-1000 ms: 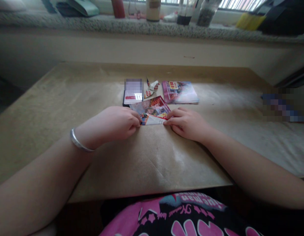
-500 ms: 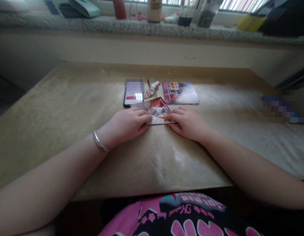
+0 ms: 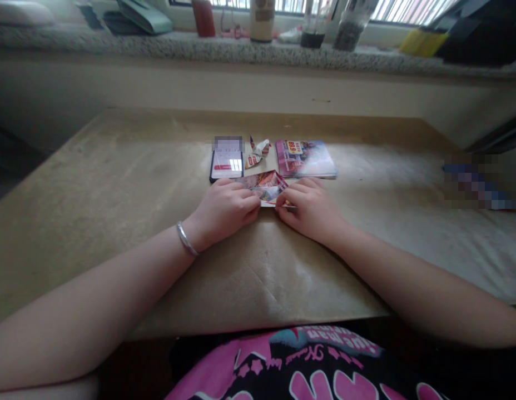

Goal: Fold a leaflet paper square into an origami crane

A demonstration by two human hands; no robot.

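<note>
We are seeing a phone (image 3: 227,165) lying toward the far edge of the table (image 3: 262,294), a folded paper bird (image 3: 258,155) sitting just right of it, and a stack of leaflets (image 3: 306,161) lying beyond. Toward the right edge, we are noticing a partly blurred bluish strip (image 3: 470,188). Along the windowsill (image 3: 158,50), we are finding a red container (image 3: 203,19) standing left of a bottle (image 3: 262,22), and a yellow object (image 3: 422,43) resting near the right end.

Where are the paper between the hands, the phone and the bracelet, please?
Paper (image 3: 265,188), head view: its printed face.
Phone (image 3: 227,159), head view: middle of its screen.
Bracelet (image 3: 184,238), head view: the silver band.
</note>
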